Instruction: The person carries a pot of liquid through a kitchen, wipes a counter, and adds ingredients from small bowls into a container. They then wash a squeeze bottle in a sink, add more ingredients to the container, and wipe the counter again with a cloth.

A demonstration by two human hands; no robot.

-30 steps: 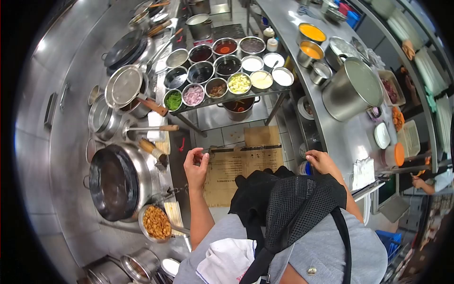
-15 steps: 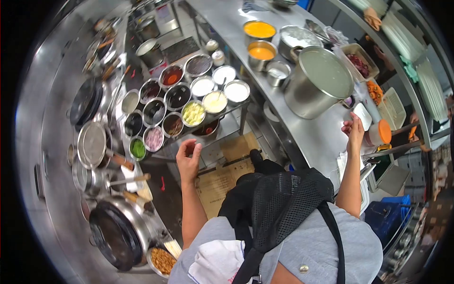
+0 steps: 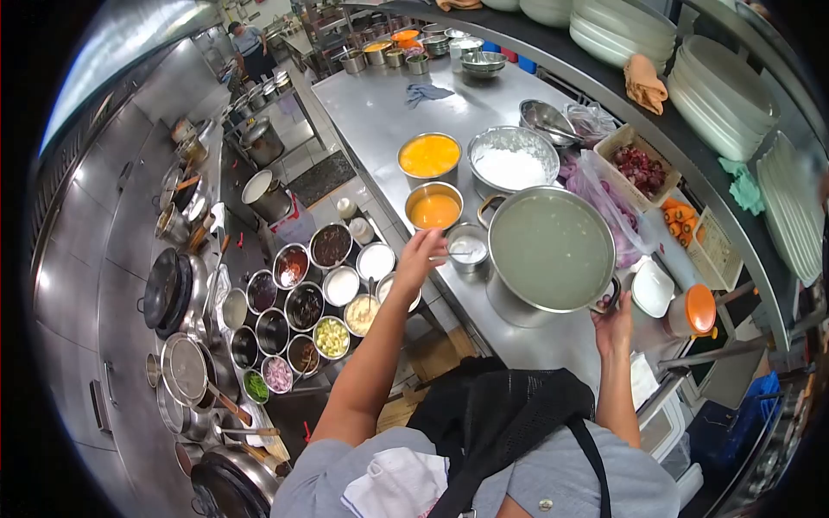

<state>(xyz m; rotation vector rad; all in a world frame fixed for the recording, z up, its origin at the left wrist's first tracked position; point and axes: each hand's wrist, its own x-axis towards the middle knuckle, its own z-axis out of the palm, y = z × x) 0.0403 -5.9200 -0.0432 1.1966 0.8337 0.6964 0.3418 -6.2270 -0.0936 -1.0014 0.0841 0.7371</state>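
Observation:
A large steel stockpot (image 3: 492, 289) full of cloudy, pale liquid stands on the steel counter in front of me. My right hand (image 3: 613, 326) is at its near-right handle (image 3: 608, 295), thumb and fingers apart; whether they touch the handle is hard to make out. Slightly blurred, my left hand (image 3: 421, 257) reaches over the counter's edge with fingers stretched out and nothing visible in them. It is nearest to a steel pot of orange liquid (image 3: 433, 209) and a small pot of white contents (image 3: 467, 248) with a spoon in it. The stockpot's far-left handle (image 3: 490, 207) is beyond that hand.
Steel tins of sauces and chopped ingredients (image 3: 332, 337) stand to my left. Behind the stockpot are a bowl of white powder (image 3: 514, 164) and yellow liquid (image 3: 429, 156). An overhead shelf (image 3: 725, 190) bears stacked plates. An orange-lidded container (image 3: 698, 311) is at right. Another person (image 3: 249, 52) stands far back.
My view has tilted up and further along the counter. My left hand has moved forward and right, over the counter's edge. My right hand has come to the stockpot's handle.

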